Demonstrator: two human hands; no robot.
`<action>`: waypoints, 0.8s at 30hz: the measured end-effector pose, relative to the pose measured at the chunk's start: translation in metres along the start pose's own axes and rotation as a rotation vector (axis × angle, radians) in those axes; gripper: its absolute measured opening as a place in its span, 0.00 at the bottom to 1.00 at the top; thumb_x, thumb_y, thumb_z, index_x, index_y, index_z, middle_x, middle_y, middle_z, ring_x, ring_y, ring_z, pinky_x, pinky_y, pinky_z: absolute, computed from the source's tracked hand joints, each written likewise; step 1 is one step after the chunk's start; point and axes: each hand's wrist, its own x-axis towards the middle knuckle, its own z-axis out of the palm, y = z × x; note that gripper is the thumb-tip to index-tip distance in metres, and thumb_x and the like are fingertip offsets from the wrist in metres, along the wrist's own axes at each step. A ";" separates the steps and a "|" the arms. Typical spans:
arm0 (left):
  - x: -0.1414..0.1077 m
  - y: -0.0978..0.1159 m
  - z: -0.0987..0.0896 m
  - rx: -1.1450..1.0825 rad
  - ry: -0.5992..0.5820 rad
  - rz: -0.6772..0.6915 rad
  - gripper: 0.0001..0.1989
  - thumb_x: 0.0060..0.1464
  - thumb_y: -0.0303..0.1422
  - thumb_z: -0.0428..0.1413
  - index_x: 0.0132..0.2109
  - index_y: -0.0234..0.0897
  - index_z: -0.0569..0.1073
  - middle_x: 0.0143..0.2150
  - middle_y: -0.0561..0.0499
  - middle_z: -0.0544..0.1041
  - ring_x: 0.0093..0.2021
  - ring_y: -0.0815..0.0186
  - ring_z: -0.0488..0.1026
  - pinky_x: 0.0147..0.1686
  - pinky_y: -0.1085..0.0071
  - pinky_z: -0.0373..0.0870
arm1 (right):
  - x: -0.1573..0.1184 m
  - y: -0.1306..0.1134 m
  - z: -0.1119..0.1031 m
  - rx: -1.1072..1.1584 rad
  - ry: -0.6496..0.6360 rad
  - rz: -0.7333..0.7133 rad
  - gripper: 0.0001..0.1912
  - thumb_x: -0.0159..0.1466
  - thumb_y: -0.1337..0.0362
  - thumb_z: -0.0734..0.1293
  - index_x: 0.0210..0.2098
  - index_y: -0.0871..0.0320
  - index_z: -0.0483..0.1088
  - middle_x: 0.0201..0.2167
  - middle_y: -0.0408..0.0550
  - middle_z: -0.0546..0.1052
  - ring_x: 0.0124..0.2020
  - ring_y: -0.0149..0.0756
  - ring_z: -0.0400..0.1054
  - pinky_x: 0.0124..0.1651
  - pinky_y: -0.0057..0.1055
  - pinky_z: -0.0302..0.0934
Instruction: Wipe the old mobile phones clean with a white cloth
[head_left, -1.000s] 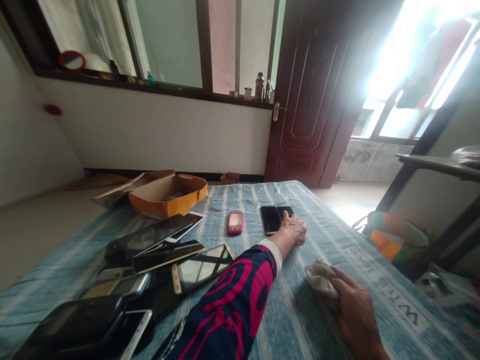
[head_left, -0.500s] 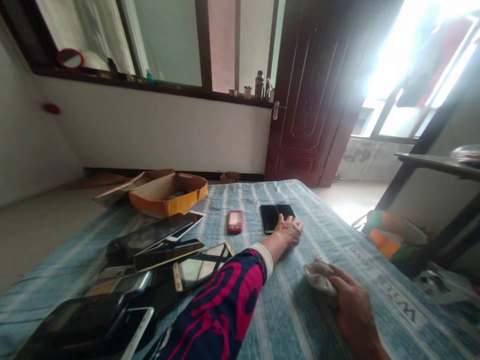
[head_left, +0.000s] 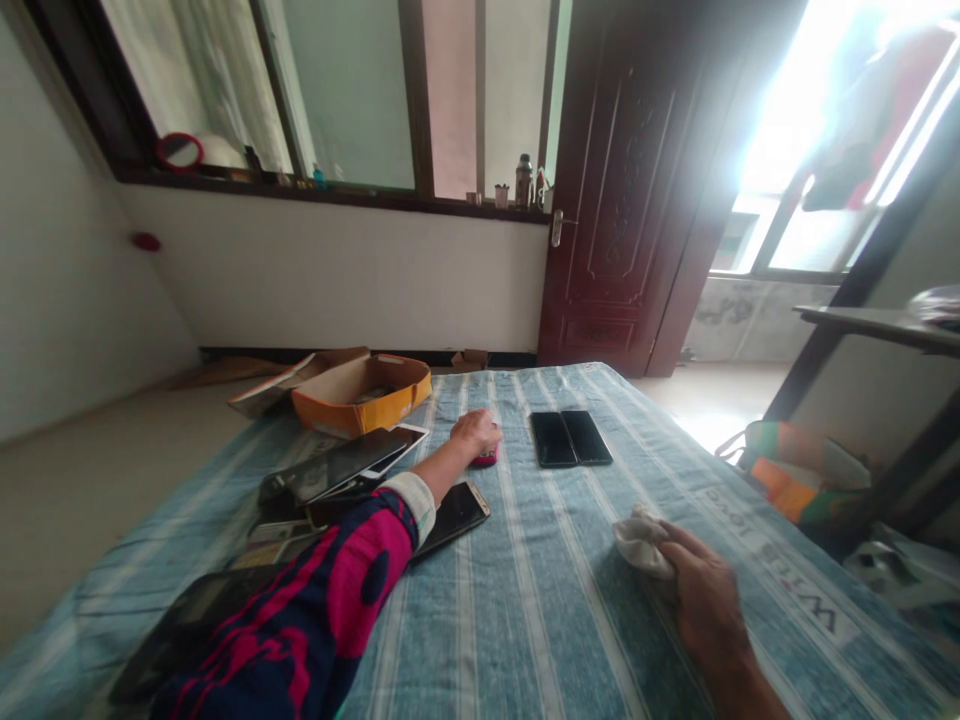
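My left hand (head_left: 474, 432) is closed over a small pink mobile phone (head_left: 488, 458) that lies on the striped cloth; only the phone's near edge shows. My right hand (head_left: 703, 578) pinches a crumpled white cloth (head_left: 642, 541) low over the surface. Two black smartphones, a left one (head_left: 553, 439) and a right one (head_left: 589, 438), lie side by side, right of my left hand. Below my left forearm rests a gold-edged smartphone (head_left: 459, 513), partly covered by the sleeve. A pile of phones (head_left: 330, 470) spreads to the left, some hidden behind my arm.
An open orange cardboard box (head_left: 367, 410) sits at the back left, with things inside. Blue striped fabric (head_left: 525, 610) covers the surface. A dark red door (head_left: 607, 230) stands beyond the far edge, and a shelf (head_left: 885, 325) is at the right.
My left hand has moved left from the black smartphones to the pink phone and closed on it. The two black smartphones now lie uncovered. My right hand keeps the white cloth.
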 end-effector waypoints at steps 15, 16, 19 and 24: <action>-0.013 0.010 0.028 -0.078 0.136 -0.254 0.18 0.60 0.37 0.55 0.54 0.34 0.68 0.53 0.44 0.71 0.48 0.58 0.72 0.46 0.56 0.72 | -0.006 -0.007 0.002 -0.106 -0.026 -0.068 0.22 0.41 0.62 0.69 0.36 0.63 0.79 0.31 0.47 0.81 0.36 0.42 0.74 0.35 0.28 0.66; -0.013 0.009 0.028 -0.087 0.136 -0.247 0.18 0.60 0.37 0.55 0.54 0.34 0.68 0.53 0.44 0.71 0.48 0.58 0.72 0.46 0.56 0.72 | -0.006 -0.008 0.002 -0.115 -0.031 -0.075 0.22 0.42 0.62 0.69 0.36 0.63 0.79 0.31 0.47 0.81 0.37 0.42 0.74 0.35 0.28 0.66; -0.012 0.006 0.022 -0.123 0.102 -0.235 0.18 0.60 0.37 0.55 0.54 0.34 0.68 0.53 0.44 0.71 0.48 0.58 0.72 0.45 0.57 0.72 | -0.005 -0.006 0.001 -0.123 -0.021 -0.079 0.22 0.42 0.62 0.69 0.37 0.63 0.79 0.31 0.46 0.81 0.38 0.42 0.73 0.35 0.27 0.65; -0.025 0.008 0.004 -0.203 -0.001 -0.157 0.17 0.59 0.36 0.55 0.54 0.36 0.68 0.52 0.45 0.71 0.48 0.59 0.72 0.45 0.58 0.73 | 0.002 0.002 -0.002 -0.109 -0.037 -0.045 0.23 0.43 0.63 0.68 0.39 0.63 0.78 0.32 0.45 0.81 0.37 0.40 0.73 0.37 0.27 0.65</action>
